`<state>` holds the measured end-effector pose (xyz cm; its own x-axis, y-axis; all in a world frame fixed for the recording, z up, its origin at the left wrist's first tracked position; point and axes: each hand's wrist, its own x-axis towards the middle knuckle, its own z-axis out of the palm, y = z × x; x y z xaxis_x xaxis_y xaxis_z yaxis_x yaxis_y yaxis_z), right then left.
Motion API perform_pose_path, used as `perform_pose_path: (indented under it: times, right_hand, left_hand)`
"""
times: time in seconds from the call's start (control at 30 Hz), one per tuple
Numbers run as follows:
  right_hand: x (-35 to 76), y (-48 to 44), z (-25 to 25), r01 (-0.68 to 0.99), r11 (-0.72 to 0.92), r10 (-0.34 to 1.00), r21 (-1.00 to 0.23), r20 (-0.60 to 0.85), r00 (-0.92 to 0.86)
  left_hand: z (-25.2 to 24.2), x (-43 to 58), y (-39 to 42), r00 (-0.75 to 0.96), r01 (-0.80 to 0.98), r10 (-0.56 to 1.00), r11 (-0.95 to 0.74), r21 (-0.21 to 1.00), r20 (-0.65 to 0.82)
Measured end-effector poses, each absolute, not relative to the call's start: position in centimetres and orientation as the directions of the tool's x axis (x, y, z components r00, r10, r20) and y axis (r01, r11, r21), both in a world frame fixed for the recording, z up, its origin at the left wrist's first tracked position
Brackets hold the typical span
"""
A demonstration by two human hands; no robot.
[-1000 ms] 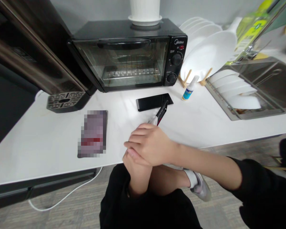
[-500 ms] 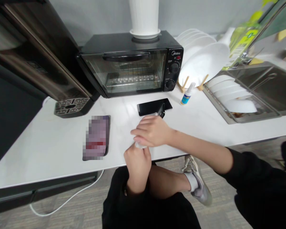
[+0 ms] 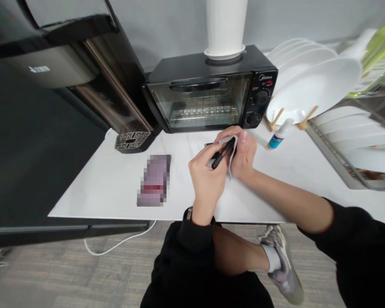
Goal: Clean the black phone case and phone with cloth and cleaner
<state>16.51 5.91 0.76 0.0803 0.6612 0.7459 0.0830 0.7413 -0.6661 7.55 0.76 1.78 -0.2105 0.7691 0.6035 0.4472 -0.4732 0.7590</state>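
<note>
Over the counter, my left hand (image 3: 210, 173) is closed round a slim black object (image 3: 223, 155) that looks like eyeglasses, mostly covered by fingers. A thin grey-white wiping cloth (image 3: 232, 159) is wrapped against it, and my right hand (image 3: 245, 154) pinches that cloth. Both hands touch. Behind them lies a black phone (image 3: 208, 145), with only a small edge showing. To the right stands a small spray bottle (image 3: 276, 136) with a blue label. A flat, blurred-out purple item with a dark edge (image 3: 154, 182) lies to the left.
A black toaster oven (image 3: 208, 102) stands behind my hands, with a white pot (image 3: 226, 28) on top. A drinks dispenser (image 3: 115, 90) is at left. White plates (image 3: 311, 85) lean in a wooden rack at right, beside a sink with stacked white dishes (image 3: 349, 132).
My hands have risen and moved forward toward the oven, uncovering the black object and cloth between them. They now hide most of the phone. The whole view has shifted left.
</note>
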Motion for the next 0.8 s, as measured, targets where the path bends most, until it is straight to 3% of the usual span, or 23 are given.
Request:
perform_pose_path:
  times: [0.1,0.27,0.37,0.47,0.57,0.67,0.8]
  right_hand:
    - [17.1,6.0,0.5,0.047,0.683,0.721,-0.729,0.682,0.12]
    - [17.6,4.7,1.4,-0.011,0.579,0.807,-0.815,0.572,0.149]
    - [17.5,4.3,1.8,-0.13,0.619,0.782,-0.775,0.593,0.191]
    - [17.4,4.7,2.0,-0.209,0.695,0.718,-0.688,0.646,0.26]
    - [17.6,5.0,2.4,-0.112,0.751,0.652,-0.65,0.705,0.279]
    - [18.4,4.7,3.2,0.143,0.807,0.568,-0.574,0.819,0.08]
    - [20.2,3.6,4.8,0.409,0.893,0.34,-0.188,0.876,-0.341]
  left_hand:
    - [1.1,8.5,0.8,-0.219,0.345,0.745,-0.545,0.764,0.63]
    - [2.3,9.1,-0.3,-0.104,0.569,0.651,-0.581,0.582,0.752]
    - [2.7,9.3,-0.6,-0.053,0.632,0.685,-0.54,0.556,0.727]
    - [2.1,9.2,-0.4,-0.022,0.603,0.766,-0.502,0.62,0.642]
    - [0.7,8.6,-0.2,0.071,0.59,0.865,-0.438,0.678,0.497]
    - [-0.3,8.0,-0.6,0.16,0.645,0.907,-0.395,0.655,0.389]
    - [-0.8,7.9,-1.3,0.165,0.709,0.919,-0.364,0.604,0.359]
